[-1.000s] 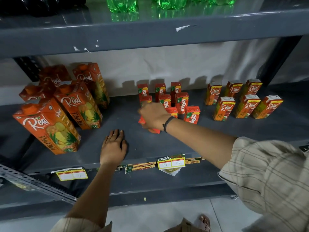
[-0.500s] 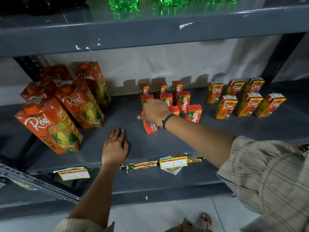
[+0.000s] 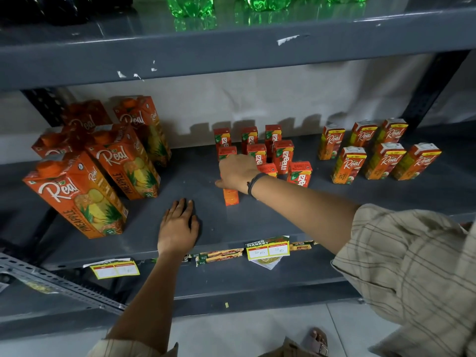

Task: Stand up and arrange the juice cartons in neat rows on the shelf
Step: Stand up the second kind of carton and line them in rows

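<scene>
My right hand grips a small orange-red Maaza carton from above; the carton stands upright on the grey shelf, in front of the left column of several small Maaza cartons set in rows. My left hand lies flat on the shelf, palm down, fingers slightly apart, holding nothing. Several large Real pineapple cartons stand at the left. Several small Real cartons stand in two rows at the right.
An upper shelf overhangs close above and carries green bottles. Price tags hang on the shelf's front edge. A dark upright post stands at the right rear. A sandalled foot shows on the tiled floor.
My right hand has turned the small Maaza carton from lying tilted to standing upright and shifted it slightly back toward the rows. My left hand has stayed flat on the shelf.
</scene>
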Demonstrator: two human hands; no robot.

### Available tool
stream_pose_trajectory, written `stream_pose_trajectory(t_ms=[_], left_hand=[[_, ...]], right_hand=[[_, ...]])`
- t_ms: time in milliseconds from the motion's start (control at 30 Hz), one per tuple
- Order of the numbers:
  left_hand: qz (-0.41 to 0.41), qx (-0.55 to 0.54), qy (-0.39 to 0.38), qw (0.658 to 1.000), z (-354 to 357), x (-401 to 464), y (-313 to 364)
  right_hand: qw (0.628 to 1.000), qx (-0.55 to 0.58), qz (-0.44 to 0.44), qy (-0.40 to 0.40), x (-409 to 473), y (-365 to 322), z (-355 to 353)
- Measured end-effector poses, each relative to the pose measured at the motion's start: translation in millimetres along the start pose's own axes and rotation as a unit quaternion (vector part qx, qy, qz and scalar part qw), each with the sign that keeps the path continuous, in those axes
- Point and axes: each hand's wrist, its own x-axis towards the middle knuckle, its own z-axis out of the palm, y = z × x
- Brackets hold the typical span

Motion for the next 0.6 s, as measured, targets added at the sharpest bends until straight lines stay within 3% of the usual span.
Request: stream_pose_trajectory(t_ms=[233,433,600], left_hand=[[-0.004,-0.003,-0.001,1.0,1,0,0],[0.0,0.002,0.005,1.0,2,1,-2],[-0.001,0.002,0.007,1.0,3,2,-2]], right_hand=[[0.991,-0.031,-0.126,-0.016,3,23,-2],[0.972,-0.107,-0.207,0.022,0,32,4],[0.98,0.021,-0.172,0.095,-15,48,12]])
